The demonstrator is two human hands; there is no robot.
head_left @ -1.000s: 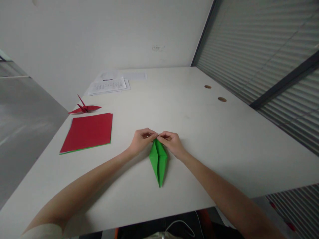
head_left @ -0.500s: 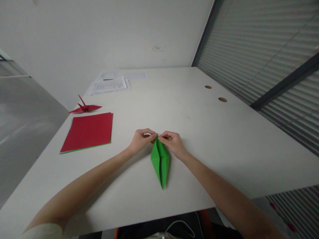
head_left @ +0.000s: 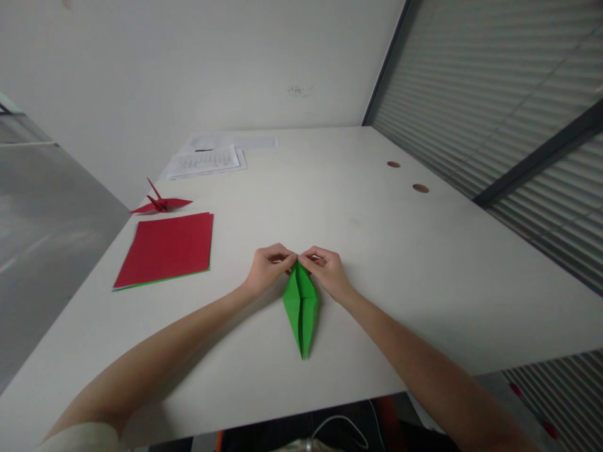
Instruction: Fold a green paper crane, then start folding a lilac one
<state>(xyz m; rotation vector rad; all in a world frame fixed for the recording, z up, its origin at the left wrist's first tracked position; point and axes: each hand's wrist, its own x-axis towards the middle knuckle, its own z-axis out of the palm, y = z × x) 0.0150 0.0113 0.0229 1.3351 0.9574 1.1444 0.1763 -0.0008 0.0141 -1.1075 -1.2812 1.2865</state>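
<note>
The green folded paper [head_left: 308,307] is located near the middle of the near edge of the worktop [head_left: 358,207], its long axis running roughly toward that edge. Left hand [head_left: 266,271]: fingers pinched on the far tip of the piece, from its left side. Right hand [head_left: 328,271]: fingers pinched at the same tip, from the right, the two sets of fingertips meeting or nearly so. Which layers each pinch takes in is too small to tell. State of the work: the main body is formed, a narrow diamond with a slit along its centre line, a crosswise crease at mid-length and two slender points lying close together toward the near edge. The far tip is the portion under the fingers; its fold is covered by them and cannot be confirmed. No point is turned outward or raised, and no side flap is spread, so the piece appears only partly shaped when compared with the red folded bird [head_left: 162,204] by the left edge, which has upright points and spread wings. Between that bird and the near edge lies a stack of square sheets [head_left: 167,248], red uppermost, green showing beneath. Printed papers [head_left: 202,162] lie toward the far left corner; two round openings, [head_left: 393,164] and [head_left: 421,188], are set near the right edge.
</note>
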